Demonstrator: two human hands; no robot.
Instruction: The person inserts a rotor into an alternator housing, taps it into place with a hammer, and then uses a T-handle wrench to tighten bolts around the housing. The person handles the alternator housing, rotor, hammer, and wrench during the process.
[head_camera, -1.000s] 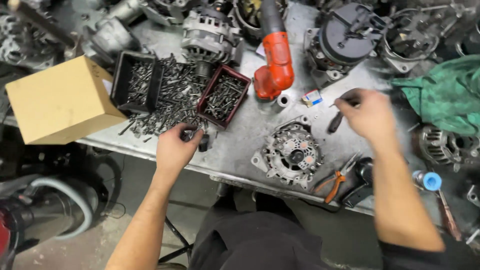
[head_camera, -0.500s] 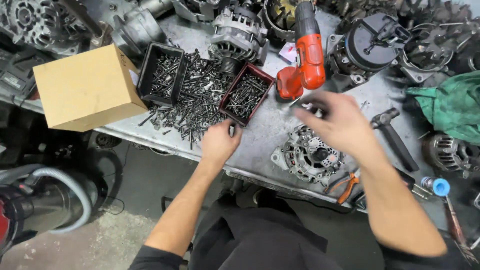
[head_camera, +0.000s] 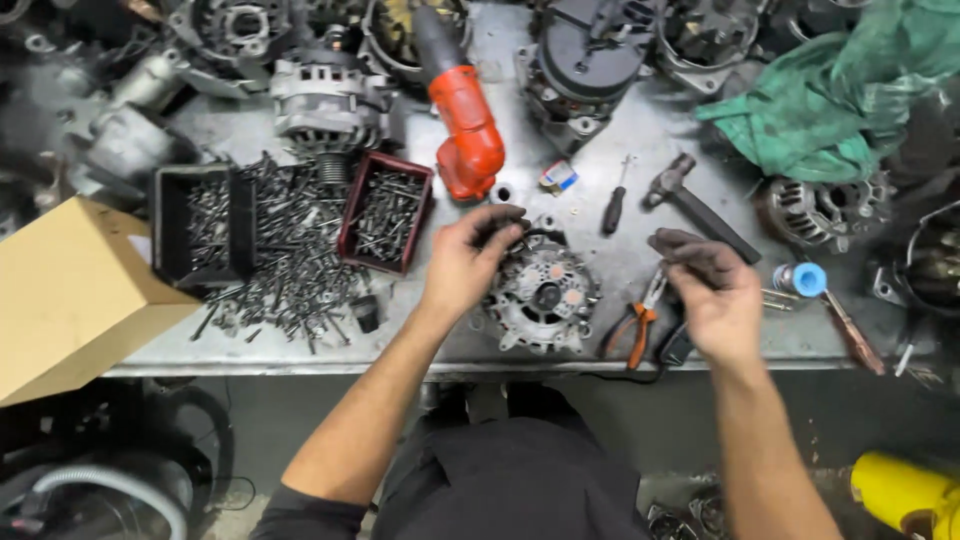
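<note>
— So your left hand (head_camera: 462, 262) grips the top edge of the alternator (head_camera: 543, 292) at the bench's (head_camera: 640, 130) front edge; your right hand (head_camera: 712, 290) curls beside it, contents unclear.
— Progress?
— Its housing looks closed, work just starting. Black tray (head_camera: 200, 225) and red tray (head_camera: 387, 212) hold screws.

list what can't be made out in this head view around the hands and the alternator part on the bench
- Whether the left hand pinches anything: its fingers curl over the top of the alternator part and hide the contact.
- What the right hand grips: the closed fingers cover it.
- Size and type of the loose screws: too small.
- The cardboard box: cut off by the left edge.
- The yellow object: cut off at the lower right corner.
</note>
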